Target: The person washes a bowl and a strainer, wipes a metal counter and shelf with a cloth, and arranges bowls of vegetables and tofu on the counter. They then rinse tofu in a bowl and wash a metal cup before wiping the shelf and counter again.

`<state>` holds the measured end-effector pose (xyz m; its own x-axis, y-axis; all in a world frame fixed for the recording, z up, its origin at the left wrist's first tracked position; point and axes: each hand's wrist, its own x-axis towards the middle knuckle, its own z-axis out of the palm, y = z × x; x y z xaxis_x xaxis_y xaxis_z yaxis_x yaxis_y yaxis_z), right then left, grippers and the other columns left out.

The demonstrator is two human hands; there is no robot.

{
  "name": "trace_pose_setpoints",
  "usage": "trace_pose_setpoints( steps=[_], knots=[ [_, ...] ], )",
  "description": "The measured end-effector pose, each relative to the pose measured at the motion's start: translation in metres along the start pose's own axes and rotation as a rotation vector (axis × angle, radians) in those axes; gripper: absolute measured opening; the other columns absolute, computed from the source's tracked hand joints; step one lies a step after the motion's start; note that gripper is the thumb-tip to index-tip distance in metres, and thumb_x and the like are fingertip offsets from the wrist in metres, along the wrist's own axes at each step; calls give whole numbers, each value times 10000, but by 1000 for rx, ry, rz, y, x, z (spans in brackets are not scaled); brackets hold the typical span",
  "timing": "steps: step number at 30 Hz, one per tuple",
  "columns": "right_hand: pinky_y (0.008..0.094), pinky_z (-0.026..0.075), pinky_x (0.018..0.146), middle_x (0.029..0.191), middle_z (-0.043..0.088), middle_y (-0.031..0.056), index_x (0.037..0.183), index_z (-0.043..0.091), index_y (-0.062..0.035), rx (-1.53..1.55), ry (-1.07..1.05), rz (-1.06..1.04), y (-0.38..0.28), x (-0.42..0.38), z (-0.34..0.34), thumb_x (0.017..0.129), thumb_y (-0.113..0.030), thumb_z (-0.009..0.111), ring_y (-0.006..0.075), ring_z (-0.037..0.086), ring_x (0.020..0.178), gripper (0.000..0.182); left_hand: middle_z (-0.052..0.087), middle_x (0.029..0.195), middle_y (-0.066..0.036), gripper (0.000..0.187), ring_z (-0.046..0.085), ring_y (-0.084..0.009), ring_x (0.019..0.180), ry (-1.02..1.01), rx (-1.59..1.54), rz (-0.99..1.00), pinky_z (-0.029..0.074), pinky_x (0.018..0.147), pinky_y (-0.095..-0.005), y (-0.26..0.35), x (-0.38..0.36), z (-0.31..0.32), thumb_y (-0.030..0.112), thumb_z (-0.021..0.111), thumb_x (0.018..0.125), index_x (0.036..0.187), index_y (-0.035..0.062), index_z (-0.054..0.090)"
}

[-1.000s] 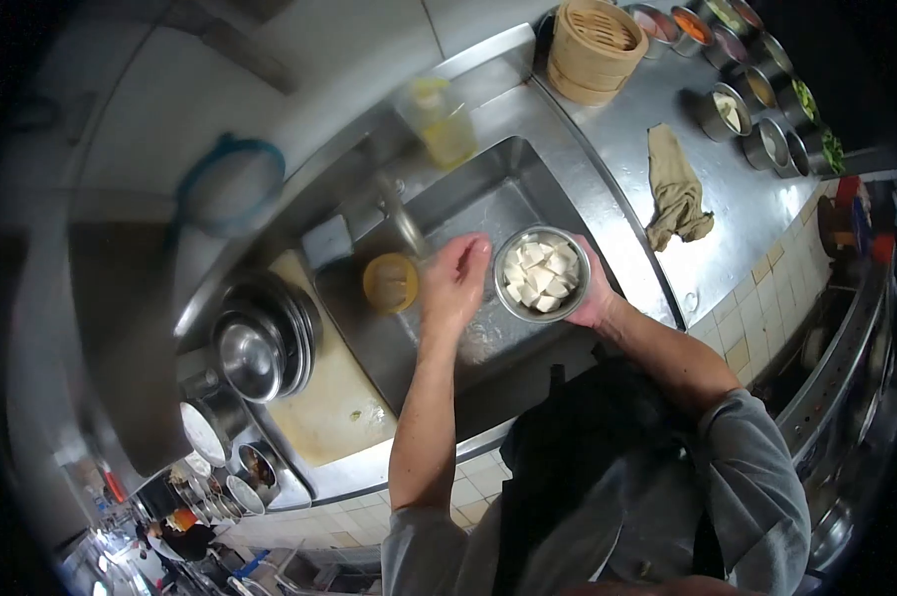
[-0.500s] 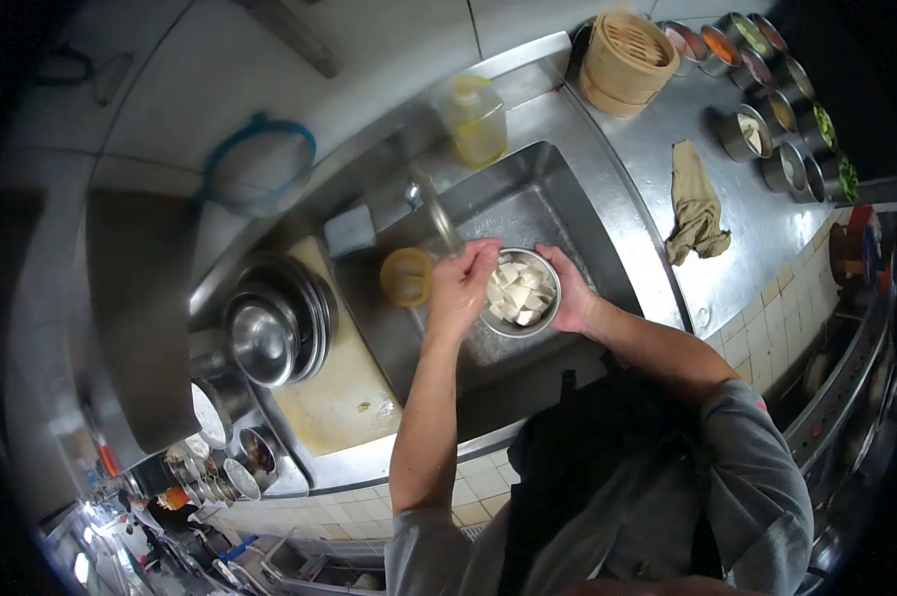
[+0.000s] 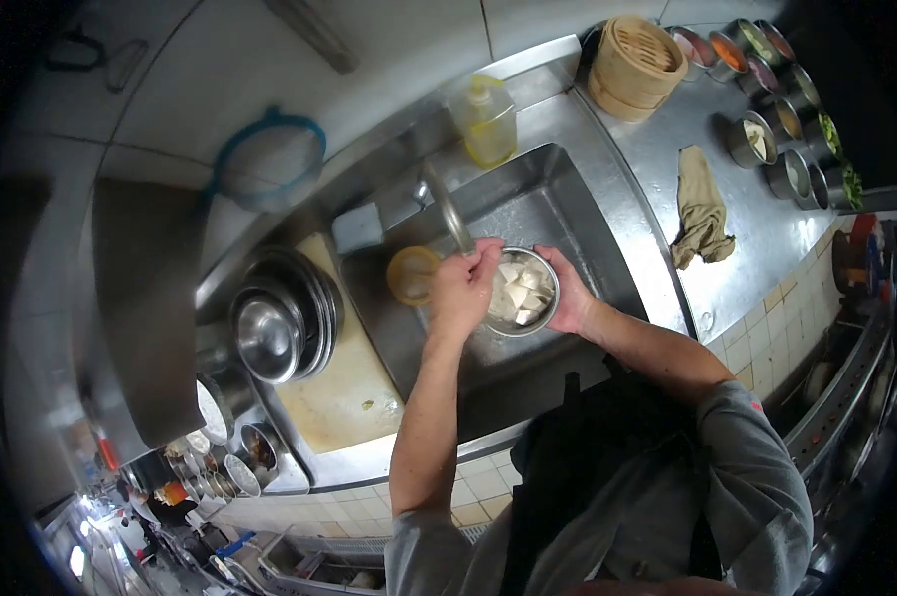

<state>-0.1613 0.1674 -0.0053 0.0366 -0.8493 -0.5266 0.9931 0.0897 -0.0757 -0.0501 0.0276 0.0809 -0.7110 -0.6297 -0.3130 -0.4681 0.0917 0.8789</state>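
A round metal bowl (image 3: 552, 316) of white cubes that look like tofu (image 3: 520, 294) is held over the sink (image 3: 596, 233). My right hand (image 3: 570, 290) is closed around the bowl's right side. At the bowl's left rim, my left hand (image 3: 461, 294) has its fingers curled at the end of the metal faucet spout (image 3: 450, 214), which they partly hide. Cloudy liquid lies around the cubes on the bowl's left side. Left of that hand, a yellow-rimmed round strainer or cup (image 3: 409, 276) sits in the sink.
Stacked metal bowls (image 3: 270, 338) stand on a cutting board (image 3: 334, 412) at left. A soap bottle (image 3: 488, 124) stands behind the sink. On the right counter are a bamboo steamer (image 3: 635, 74), a crumpled cloth (image 3: 702, 204) and several ingredient tins (image 3: 751, 139). A blue-rimmed strainer (image 3: 270, 159) hangs on the wall.
Liquid in the bowl has risen and now covers part of the white cubes on the left. Both hands and the bowl stay nearly in place; the camera view has shifted slightly.
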Motion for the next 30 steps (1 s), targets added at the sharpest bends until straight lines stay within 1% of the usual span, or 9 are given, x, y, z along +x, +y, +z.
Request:
trace_pose_setpoints(
  steps=[4,6,10,12,20,22,24,28,30],
  knots=[
    [485,428,1083,1323,626,144,1298,600,-76,4,71,-3,-6,-12,-4,959,-541,454,314,598,1211,594,732,1016,-74,273,682,-156,899,216,247,55,514,799,-286,-22,21,-3,151,601,989,1195,-18,660],
    [489,431,1079,1313,633,151,1304,599,-72,6,29,-24,-14,-28,-5,953,-558,447,326,605,1198,619,728,946,-200,288,677,-436,845,794,630,579,520,741,-475,-36,46,-6,253,568,996,1111,22,697],
    [497,435,1074,1322,623,174,1343,575,-59,-112,106,-88,-27,-70,-16,935,-620,419,337,601,1206,712,730,888,-152,350,690,-339,756,648,336,138,520,670,-409,-63,72,-12,319,582,998,1130,10,679],
    [499,441,1068,1339,610,181,1366,554,-54,-62,129,-69,-33,-85,-37,933,-645,403,343,600,1207,748,717,995,-111,280,694,-209,831,430,-438,-209,526,720,-342,-60,87,-15,183,554,1010,1186,-26,617],
    [496,494,1023,1344,602,164,1366,545,-75,97,173,-258,-36,-130,-80,953,-642,388,335,616,1182,719,689,892,-11,138,632,-109,719,321,-1191,-408,461,588,-261,-107,107,-4,212,650,981,1021,80,657],
    [499,495,1022,1348,601,157,1368,544,-76,135,200,-352,-32,-136,-85,958,-647,375,338,613,1185,723,672,868,7,184,612,-99,707,244,-1246,-490,445,563,-250,-118,106,3,276,667,974,1018,98,655],
    [496,494,1025,1345,604,158,1364,549,-76,137,203,-368,-31,-140,-95,966,-641,361,336,611,1191,716,663,843,10,196,610,-98,697,326,-1060,-225,431,539,-244,-129,103,18,303,663,979,1003,108,661],
    [481,488,1035,1322,618,158,1337,575,-78,143,216,-372,-39,-117,-96,965,-630,380,325,619,1179,694,656,847,22,239,601,-87,724,558,-741,-162,417,553,-234,-143,106,29,360,708,942,970,126,669],
    [478,494,1026,1312,627,144,1337,577,-85,92,-1191,-407,-44,-81,-116,953,-638,402,320,632,1158,696,669,875,38,234,609,-98,787,543,-807,-182,435,639,-265,-162,103,30,391,724,923,956,166,672]
  ],
)
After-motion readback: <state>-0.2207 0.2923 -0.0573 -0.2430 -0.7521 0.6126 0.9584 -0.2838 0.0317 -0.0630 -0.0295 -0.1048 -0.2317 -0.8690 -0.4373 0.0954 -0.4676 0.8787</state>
